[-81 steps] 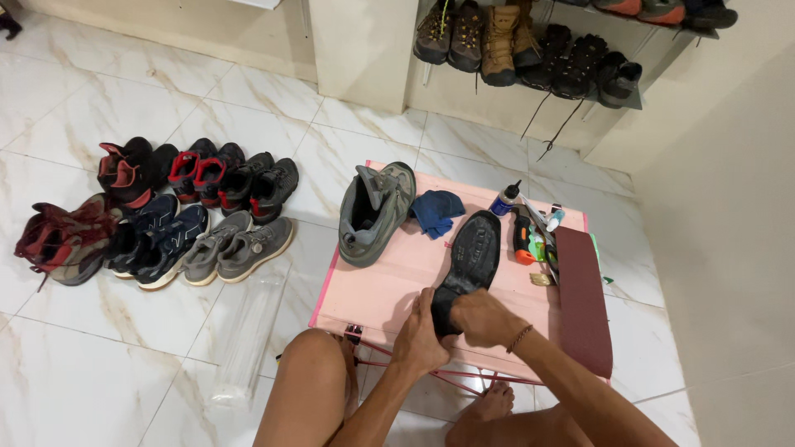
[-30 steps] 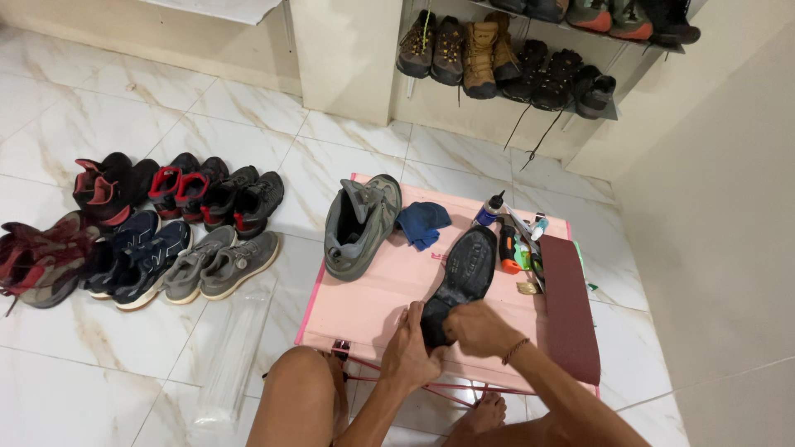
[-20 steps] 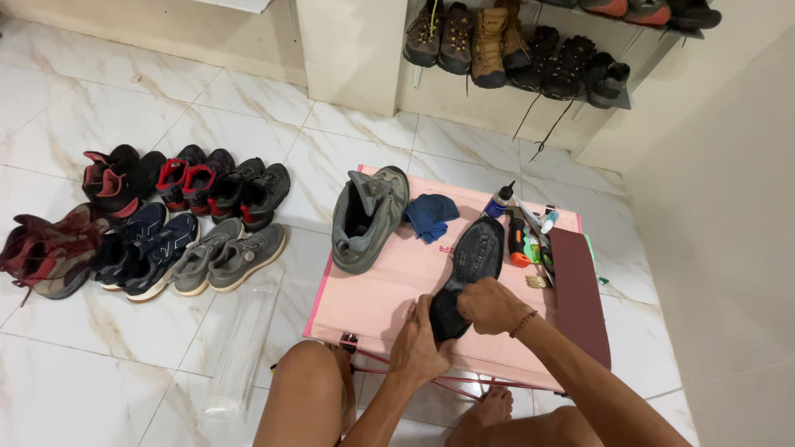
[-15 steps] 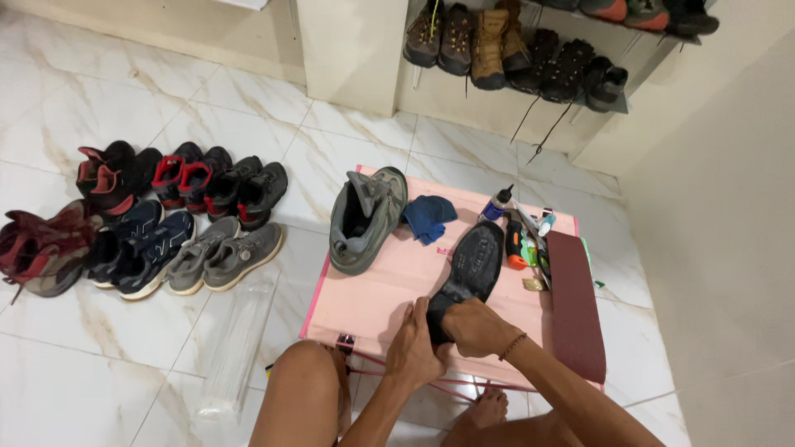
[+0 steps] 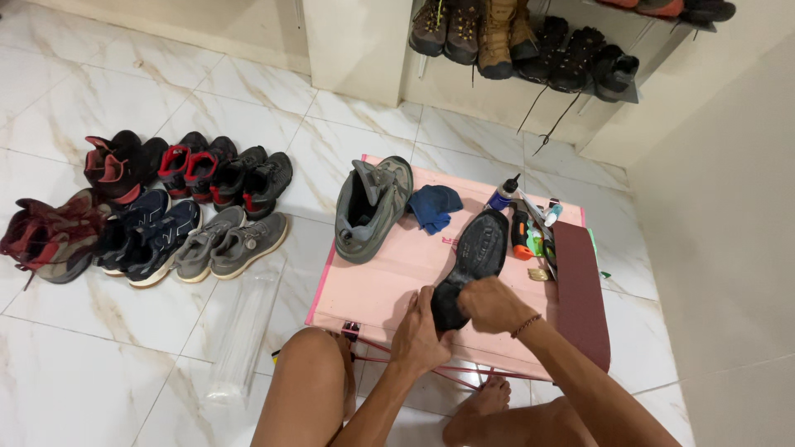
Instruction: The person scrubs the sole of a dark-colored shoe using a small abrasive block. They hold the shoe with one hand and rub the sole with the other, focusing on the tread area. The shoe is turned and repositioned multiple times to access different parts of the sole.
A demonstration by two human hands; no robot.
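Observation:
A black shoe sole (image 5: pixel 474 252) lies tread-up on a low pink table (image 5: pixel 377 285). My left hand (image 5: pixel 420 334) grips its near heel end from the left. My right hand (image 5: pixel 490 304) presses on the same end from the right, fingers curled over it. A grey-green high-top shoe (image 5: pixel 371 207) lies on its side at the table's far left, with a crumpled blue cloth (image 5: pixel 436 205) beside it.
A dark red sanding strip (image 5: pixel 580 291) runs along the table's right edge, by a glue bottle (image 5: pixel 503 194) and small tools (image 5: pixel 527 235). Several pairs of shoes (image 5: pixel 157 215) line the tiled floor on the left. A shoe rack (image 5: pixel 530 45) stands behind. A clear plastic sleeve (image 5: pixel 242 329) lies on the floor.
Both hands stay on the sole's heel end; the right hand shifts back and forth over it. The view wobbles slightly.

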